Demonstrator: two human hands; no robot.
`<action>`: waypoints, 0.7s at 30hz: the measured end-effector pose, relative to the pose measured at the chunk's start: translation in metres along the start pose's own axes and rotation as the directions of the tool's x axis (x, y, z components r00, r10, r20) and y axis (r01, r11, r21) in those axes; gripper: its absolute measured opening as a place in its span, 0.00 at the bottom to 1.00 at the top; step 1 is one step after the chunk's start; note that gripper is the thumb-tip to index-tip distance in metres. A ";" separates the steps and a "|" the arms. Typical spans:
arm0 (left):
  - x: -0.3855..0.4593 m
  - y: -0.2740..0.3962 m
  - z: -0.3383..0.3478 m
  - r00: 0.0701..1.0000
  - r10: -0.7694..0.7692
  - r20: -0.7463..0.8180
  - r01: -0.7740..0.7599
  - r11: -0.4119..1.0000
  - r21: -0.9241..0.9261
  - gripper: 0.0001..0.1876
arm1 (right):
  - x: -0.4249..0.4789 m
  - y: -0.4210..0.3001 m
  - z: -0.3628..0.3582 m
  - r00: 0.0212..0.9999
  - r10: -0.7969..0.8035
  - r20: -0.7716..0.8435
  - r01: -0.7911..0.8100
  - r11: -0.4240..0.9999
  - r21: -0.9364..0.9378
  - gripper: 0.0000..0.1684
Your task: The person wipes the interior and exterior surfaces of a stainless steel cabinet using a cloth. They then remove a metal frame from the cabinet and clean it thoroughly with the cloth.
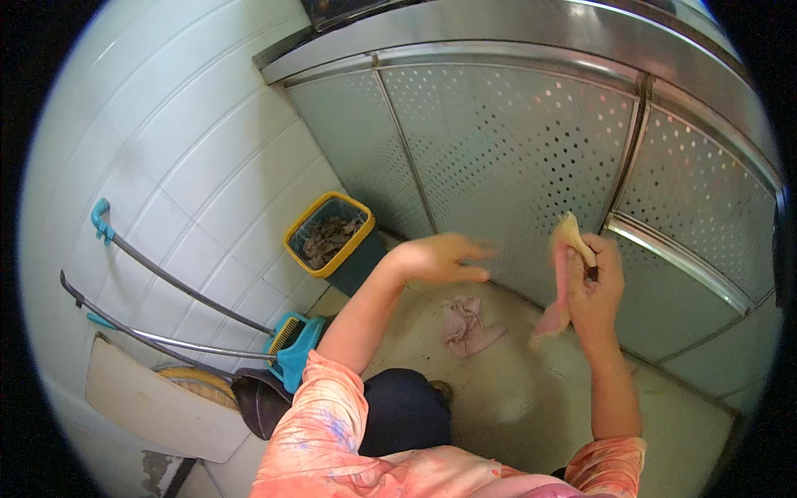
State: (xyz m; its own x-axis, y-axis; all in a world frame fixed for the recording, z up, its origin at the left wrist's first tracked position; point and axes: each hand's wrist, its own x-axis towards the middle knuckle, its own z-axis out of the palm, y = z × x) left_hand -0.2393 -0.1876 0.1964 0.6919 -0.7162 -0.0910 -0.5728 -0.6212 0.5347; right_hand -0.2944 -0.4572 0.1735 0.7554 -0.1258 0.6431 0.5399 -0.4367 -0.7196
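Observation:
My right hand is closed on a limp pink and pale-yellow cloth, which hangs down beside the fingers in front of the cabinet doors. My left hand, slightly blurred, is held out with its fingers apart and nothing in it. Below it on the tiled floor lies a crumpled pinkish cloth. Part of the cloth in my right hand is hidden by the fingers.
A yellow-rimmed bin with brownish waste stands between the tiled wall and metal cabinet doors. At left are a blue dustpan, long-handled cleaning tools and a pale board. A metal counter edge runs above.

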 end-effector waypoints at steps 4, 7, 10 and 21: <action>0.032 0.093 -0.075 0.976 0.097 -0.192 -0.111 0.992 -0.064 0.18 | 0.016 -0.007 -0.012 0.915 -0.353 -0.196 0.297 0.917 -0.265 0.14; 0.069 0.079 -0.097 0.677 0.001 -0.736 -0.085 0.993 -0.077 0.16 | 0.056 -0.033 -0.022 0.824 -0.538 -0.177 0.429 0.797 -0.426 0.20; 0.086 0.074 -0.090 0.071 -0.225 -0.972 -0.417 0.878 -0.234 0.16 | 0.122 -0.065 -0.023 0.615 -0.783 -0.093 0.615 0.551 -0.564 0.24; 0.136 0.056 -0.047 -0.023 -0.239 -0.971 -0.689 0.707 -0.158 0.10 | 0.192 -0.068 0.075 0.587 -0.810 -0.002 0.557 0.406 -0.725 0.22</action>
State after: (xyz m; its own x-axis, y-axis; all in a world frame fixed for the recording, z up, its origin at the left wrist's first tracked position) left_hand -0.1568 -0.3046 0.2530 0.5476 0.4736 0.6898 -0.8125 0.1040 0.5736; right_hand -0.1585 -0.3849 0.3258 0.0054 0.2776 0.9607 0.3703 -0.8929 0.2560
